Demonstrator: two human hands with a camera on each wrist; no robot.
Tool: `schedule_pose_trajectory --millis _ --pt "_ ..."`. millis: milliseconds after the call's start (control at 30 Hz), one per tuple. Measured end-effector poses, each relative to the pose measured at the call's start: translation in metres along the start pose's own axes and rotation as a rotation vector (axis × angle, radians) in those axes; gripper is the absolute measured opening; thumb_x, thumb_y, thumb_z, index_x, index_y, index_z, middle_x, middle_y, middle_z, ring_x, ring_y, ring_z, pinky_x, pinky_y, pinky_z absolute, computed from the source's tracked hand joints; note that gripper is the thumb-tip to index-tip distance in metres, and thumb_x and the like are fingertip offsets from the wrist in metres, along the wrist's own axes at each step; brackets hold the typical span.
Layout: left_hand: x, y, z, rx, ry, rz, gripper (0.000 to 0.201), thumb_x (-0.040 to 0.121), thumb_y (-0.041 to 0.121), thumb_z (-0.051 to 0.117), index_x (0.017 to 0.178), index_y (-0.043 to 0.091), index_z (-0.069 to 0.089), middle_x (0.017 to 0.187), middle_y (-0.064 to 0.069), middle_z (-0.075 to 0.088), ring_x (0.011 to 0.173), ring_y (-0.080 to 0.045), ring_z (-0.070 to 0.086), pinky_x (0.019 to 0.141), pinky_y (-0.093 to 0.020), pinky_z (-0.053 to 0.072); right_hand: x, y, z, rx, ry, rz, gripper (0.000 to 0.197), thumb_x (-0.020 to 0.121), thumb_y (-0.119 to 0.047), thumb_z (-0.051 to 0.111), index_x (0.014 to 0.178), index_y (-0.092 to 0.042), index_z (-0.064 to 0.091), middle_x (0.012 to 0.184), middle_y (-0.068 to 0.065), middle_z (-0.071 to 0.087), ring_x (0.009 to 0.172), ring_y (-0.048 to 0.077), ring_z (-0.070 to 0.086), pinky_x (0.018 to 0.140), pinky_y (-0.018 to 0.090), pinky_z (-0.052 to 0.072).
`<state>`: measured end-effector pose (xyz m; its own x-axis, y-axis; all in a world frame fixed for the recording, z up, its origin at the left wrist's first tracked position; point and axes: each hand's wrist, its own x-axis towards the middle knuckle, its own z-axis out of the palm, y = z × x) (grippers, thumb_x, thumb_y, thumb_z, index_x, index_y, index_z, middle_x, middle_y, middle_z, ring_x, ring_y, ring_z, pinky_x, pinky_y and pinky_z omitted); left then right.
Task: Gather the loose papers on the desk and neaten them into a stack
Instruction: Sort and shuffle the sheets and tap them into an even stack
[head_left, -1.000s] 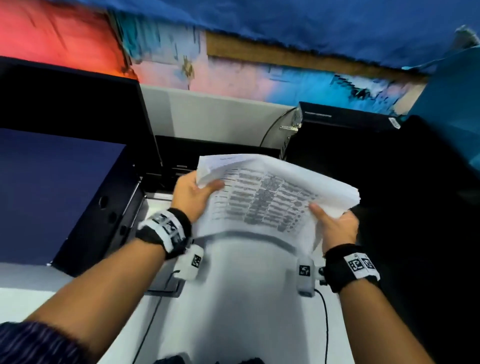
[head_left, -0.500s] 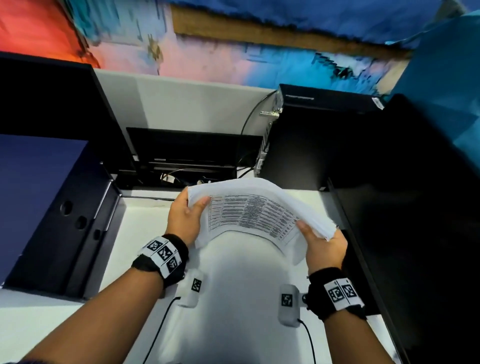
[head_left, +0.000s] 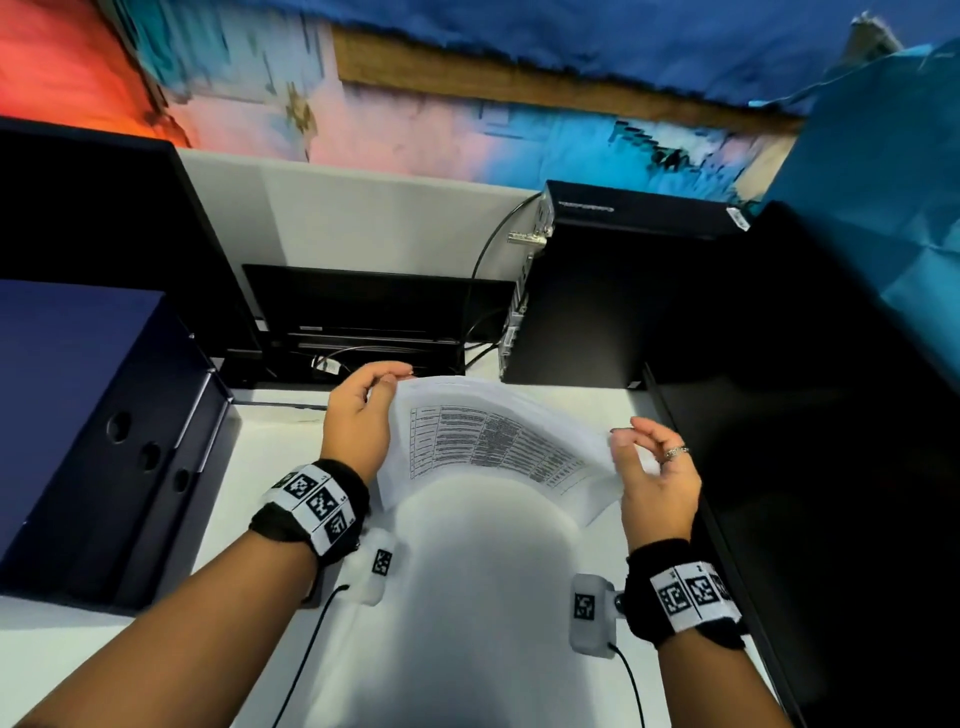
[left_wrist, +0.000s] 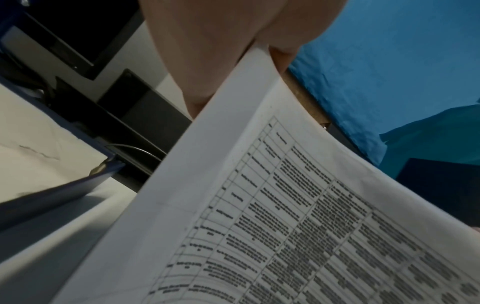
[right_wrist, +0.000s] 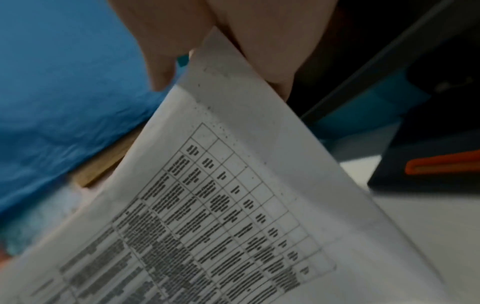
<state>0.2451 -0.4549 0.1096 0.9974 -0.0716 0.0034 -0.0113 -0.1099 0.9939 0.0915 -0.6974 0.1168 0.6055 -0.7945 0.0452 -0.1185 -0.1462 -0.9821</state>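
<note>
A stack of white papers (head_left: 493, 441) with a printed table on the top sheet bows upward over the white desk (head_left: 467, 623). My left hand (head_left: 395, 376) grips the stack's left edge, fingers curled over its far corner. My right hand (head_left: 631, 434), with a ring on one finger, pinches the right edge. In the left wrist view the papers (left_wrist: 285, 205) run between the thumb and fingers of my left hand (left_wrist: 241, 82). The right wrist view shows the papers (right_wrist: 233, 205) held the same way by my right hand (right_wrist: 221, 82). The stack's underside is hidden.
A dark blue box (head_left: 78, 415) stands on the desk at the left. A black computer tower (head_left: 597, 291) stands at the back right, and a black panel (head_left: 805, 467) borders the right side. A dark monitor (head_left: 104, 208) and cables sit at the back.
Both hands have slid from thumbs lying on the top sheet to holding the stack's side edges. The papers sit lower, nearer the desk, and bow upward more.
</note>
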Motion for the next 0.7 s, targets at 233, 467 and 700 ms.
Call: schedule_pose_trajectory --millis 233,467,700 --pt "0.012 0.029 -0.001 0.955 -0.281 0.288 0.033 0.082 0.043 0.074 0.111 0.031 0.067 0.107 0.005 0.072 0.101 -0.02 0.065 0.086 -0.035 0.053 0.004 -0.015 0.004 -0.872 -0.174 -0.168 0.037 0.076 -0.035 0.081 0.108 -0.022 0.068 0.096 0.0 0.069 0.094 0.021 0.064 0.077 0.025 0.048" --pt "0.01 0.048 -0.003 1.296 -0.335 0.345 0.034 0.085 0.038 0.069 0.115 0.029 0.057 0.103 0.0 0.069 0.097 -0.028 0.066 0.073 -0.038 0.051 0.0 -0.043 0.006 -1.024 -0.201 -0.219 0.035 0.077 -0.04 0.078 0.107 -0.026 0.066 0.092 -0.001 0.071 0.09 0.025 0.065 0.075 0.032 0.05" --pt "0.01 0.04 0.01 1.476 -0.444 0.386 0.021 0.088 0.028 0.066 0.107 0.026 0.057 0.093 -0.002 0.07 0.084 -0.029 0.069 0.059 -0.035 0.045 -0.004 -0.049 0.048 -1.347 -0.442 -0.437 0.053 0.082 -0.044 0.07 0.129 -0.029 0.052 0.113 -0.004 0.069 0.107 0.021 0.063 0.092 0.04 0.039"
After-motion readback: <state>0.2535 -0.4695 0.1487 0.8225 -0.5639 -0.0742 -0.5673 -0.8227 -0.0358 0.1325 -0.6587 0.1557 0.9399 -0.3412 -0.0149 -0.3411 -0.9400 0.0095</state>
